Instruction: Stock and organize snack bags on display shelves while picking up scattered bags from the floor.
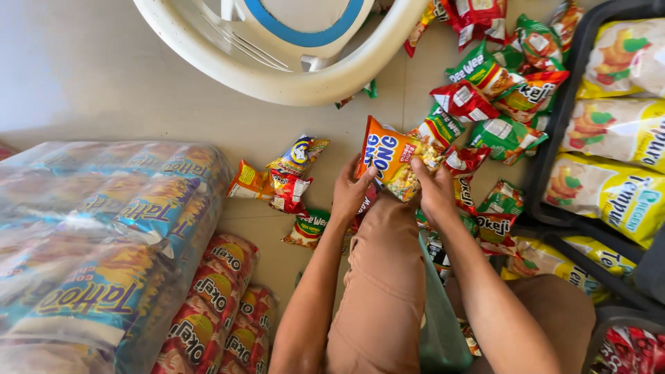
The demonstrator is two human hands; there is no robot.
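Both hands, L [352, 195] & R [435, 190], grip orange snack packet [389, 156].

2 hands hold 1 orange packet [389, 156]: the left hand [351, 196] and the right hand [435, 192]. 1 white plastic chair [291, 76] stands on the floor [90, 76]. 2 black crates show: 1 [554, 131] holds 4 large yellow bags [609, 190] in view, and 1 [609, 318] at the lower right holds red packets, too hidden to count. 1 clear-wrapped bale [104, 228] of packets lies at the left, beside 1 bundle of red packets [215, 305]; about 5 of these show. Loose red and green small packets [485, 90] lie scattered, roughly 20, overlapping too much for an exact count. 3 small packets [277, 176] lie apart near the left hand.
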